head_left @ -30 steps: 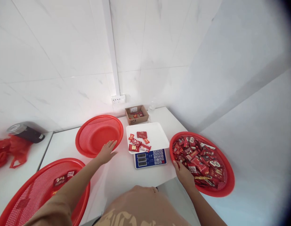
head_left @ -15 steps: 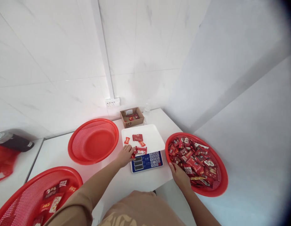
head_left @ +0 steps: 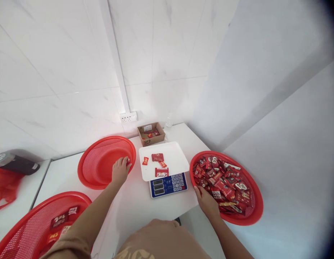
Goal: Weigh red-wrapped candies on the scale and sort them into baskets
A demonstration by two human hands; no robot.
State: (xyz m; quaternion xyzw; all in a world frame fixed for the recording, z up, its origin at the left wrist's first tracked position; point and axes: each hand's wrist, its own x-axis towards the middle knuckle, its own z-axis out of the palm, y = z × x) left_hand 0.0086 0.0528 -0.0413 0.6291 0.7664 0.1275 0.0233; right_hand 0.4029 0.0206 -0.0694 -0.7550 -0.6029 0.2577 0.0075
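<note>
My left hand (head_left: 120, 170) is closed on a small red-wrapped candy (head_left: 128, 160), above the right side of a red plastic basket (head_left: 86, 163). Only a bit of the candy's wrapper shows past my fingers. With my right hand (head_left: 207, 203) I grip the rim of a second red basket (head_left: 258, 212), held tilted at the table's right edge and heaped with red packets (head_left: 221, 185). Between the hands, a digital scale (head_left: 169, 185) carries a white tray (head_left: 174, 154). Several red packets lie on it, among them a larger dark red packet (head_left: 157, 157) and a white-patterned packet (head_left: 162, 172).
A cardboard box (head_left: 151, 135) with a few red packets stands behind the scale by the wall. At lower left is another red basket (head_left: 18, 230) holding packets. A black tumbler (head_left: 17, 163) and a red plastic bag (head_left: 5, 187) are at far left.
My left hand has moved left from the scale tray to over the red basket, carrying a small candy off the tray. My right hand stays on its basket's rim.
</note>
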